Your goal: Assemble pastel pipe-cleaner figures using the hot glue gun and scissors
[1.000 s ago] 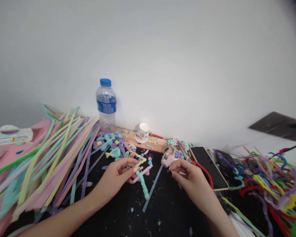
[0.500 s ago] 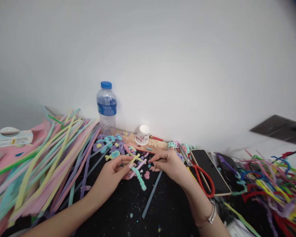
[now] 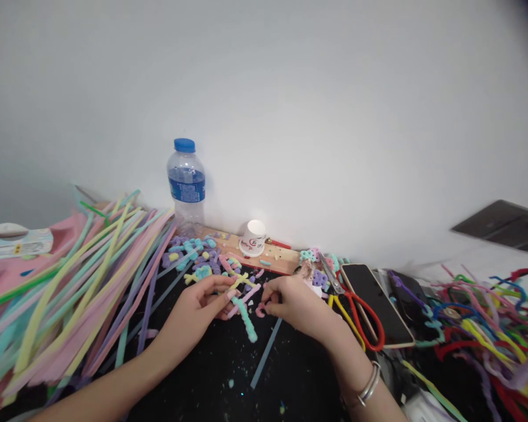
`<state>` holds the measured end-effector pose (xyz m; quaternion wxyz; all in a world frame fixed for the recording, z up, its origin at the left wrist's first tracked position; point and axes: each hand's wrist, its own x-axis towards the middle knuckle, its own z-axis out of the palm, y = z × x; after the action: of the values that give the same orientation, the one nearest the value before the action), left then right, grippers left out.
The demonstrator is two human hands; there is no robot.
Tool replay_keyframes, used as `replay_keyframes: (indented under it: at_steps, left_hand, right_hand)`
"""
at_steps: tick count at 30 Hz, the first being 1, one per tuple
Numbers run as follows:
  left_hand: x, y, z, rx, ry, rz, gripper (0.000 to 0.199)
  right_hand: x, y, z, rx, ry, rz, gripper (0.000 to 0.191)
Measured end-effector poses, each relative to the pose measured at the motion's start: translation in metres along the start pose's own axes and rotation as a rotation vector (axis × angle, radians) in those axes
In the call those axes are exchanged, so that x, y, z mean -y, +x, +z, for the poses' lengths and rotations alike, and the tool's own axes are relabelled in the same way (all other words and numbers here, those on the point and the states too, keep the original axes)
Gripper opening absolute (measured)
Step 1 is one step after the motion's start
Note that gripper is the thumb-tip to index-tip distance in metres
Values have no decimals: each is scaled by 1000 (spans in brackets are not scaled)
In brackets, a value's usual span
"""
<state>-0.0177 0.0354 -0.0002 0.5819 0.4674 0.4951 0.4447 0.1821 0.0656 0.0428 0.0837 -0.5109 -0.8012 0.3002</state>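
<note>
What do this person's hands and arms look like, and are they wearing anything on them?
Both the left hand and the right hand are without gloves, and no sleeve shows on either forearm. A shiny silver-coloured metal bracelet circles the right wrist; none is visible on the left.

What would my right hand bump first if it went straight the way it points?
The pink curl at your right hand, maybe touching already; then probably the pale pink stick by your left hand. Depth is unclear.

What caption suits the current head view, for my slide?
Left hand pinches fuzzy craft stems; right hand touches a small pink curl.
</note>
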Motion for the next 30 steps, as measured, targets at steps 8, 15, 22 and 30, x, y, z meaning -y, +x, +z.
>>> replay_keyframes:
  at_steps: [8,15,22,30]
  left_hand:
    - [0,-1,0,-34,6,4,30]
    - [1,-3,1,7,-12,40,27]
    - [0,-6,3,-1,52,68,26]
    - [-4,-9,3,-18,141,100,22]
  right_hand:
    - [4,-3,1,-78,24,-53,10]
    - [3,-10,-27,-222,374,20,1]
    - [10,-5,-14,-93,713,-8,11]
    - [5,1,-4,0,832,3,13]
